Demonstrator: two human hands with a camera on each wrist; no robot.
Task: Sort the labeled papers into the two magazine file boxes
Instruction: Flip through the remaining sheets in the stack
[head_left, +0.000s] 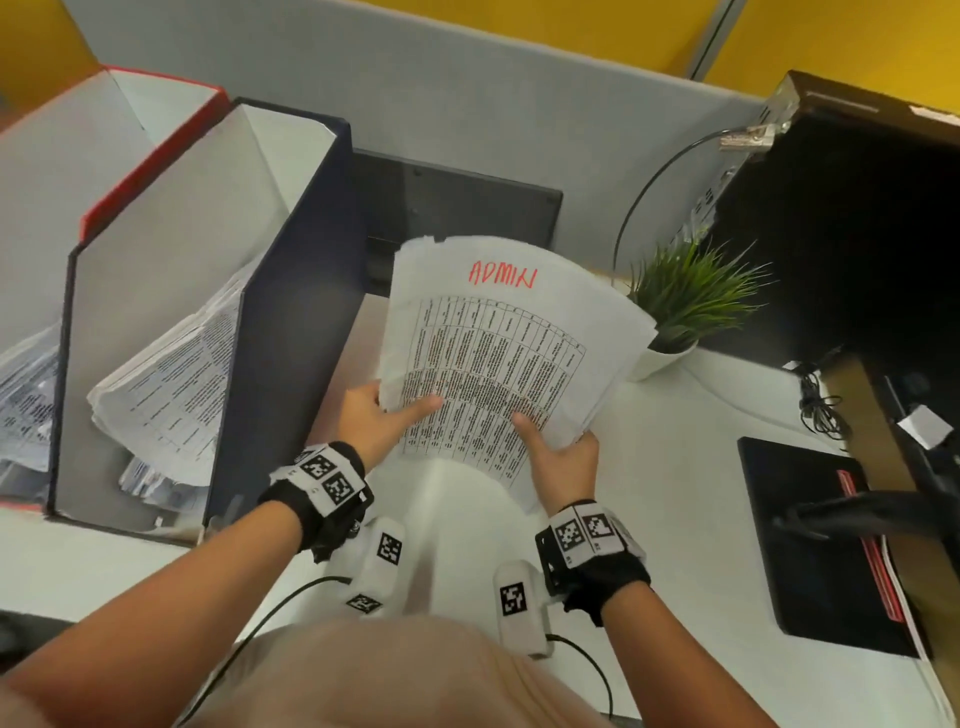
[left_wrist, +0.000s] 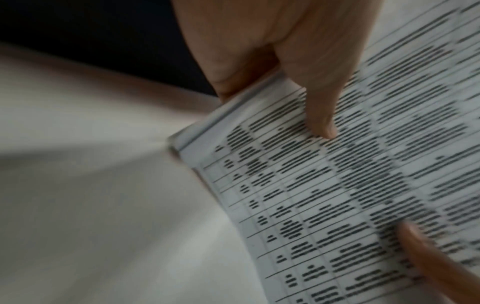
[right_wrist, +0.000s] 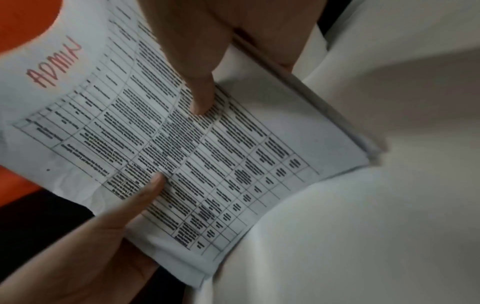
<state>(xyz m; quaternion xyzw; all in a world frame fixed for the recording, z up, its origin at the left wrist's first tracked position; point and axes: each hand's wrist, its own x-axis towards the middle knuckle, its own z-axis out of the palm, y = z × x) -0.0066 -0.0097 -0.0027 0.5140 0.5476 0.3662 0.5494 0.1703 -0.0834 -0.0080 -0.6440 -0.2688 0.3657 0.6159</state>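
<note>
A thick stack of printed sheets (head_left: 498, 353) with ADMIN handwritten in red at its top is held up over the white desk (head_left: 691, 483), tilted away from me. My left hand (head_left: 389, 415) grips its lower left edge, thumb on the top sheet. My right hand (head_left: 561, 449) grips the lower right edge the same way. In the left wrist view the left hand (left_wrist: 298, 82) pinches the stack (left_wrist: 363, 185) at its corner. In the right wrist view the right hand (right_wrist: 202, 61) presses its thumb onto the table printed on the stack (right_wrist: 233, 164). A navy file box (head_left: 291, 291) to the left holds slumped papers (head_left: 171, 364). A red-edged file box (head_left: 150, 156) stands beyond it.
A small potted plant (head_left: 685, 306) stands just right of the stack. A black monitor (head_left: 841, 234) and a black pad (head_left: 821, 540) with a red strip are at the right. A dark stand (head_left: 457, 208) sits behind the papers, against the grey partition.
</note>
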